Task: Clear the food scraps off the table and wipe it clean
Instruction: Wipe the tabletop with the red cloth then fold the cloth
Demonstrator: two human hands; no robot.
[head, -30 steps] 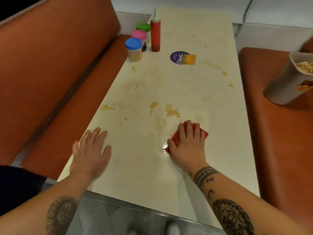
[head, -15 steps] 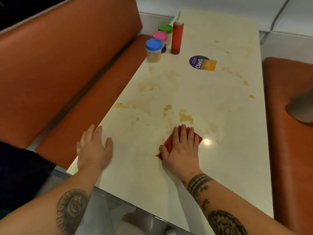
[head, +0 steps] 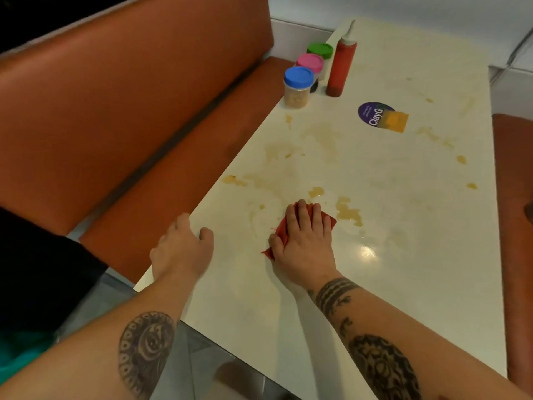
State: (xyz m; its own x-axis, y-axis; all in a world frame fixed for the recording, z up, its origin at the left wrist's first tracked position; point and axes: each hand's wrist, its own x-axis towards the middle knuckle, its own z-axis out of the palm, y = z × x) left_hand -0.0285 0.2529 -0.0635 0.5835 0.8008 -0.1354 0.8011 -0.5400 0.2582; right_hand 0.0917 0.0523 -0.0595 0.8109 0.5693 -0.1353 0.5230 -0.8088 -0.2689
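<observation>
Head view: red cloth (head: 282, 233) lies flat on the counter (head: 403, 284) under the right hand (head: 305, 241), whose straight fingers press it. Left hand (head: 181, 249) rests loosely curled at the edge, holding nothing. A small cloth may merely smear the yellow spill (head: 347, 212) just beside it.

table (head: 403, 284): glossy, smooth, smeared | rag (head: 284, 230): red cloth | bench (head: 115, 111): matt orange upholstery | jar lids (head: 298, 76): plastic
</observation>
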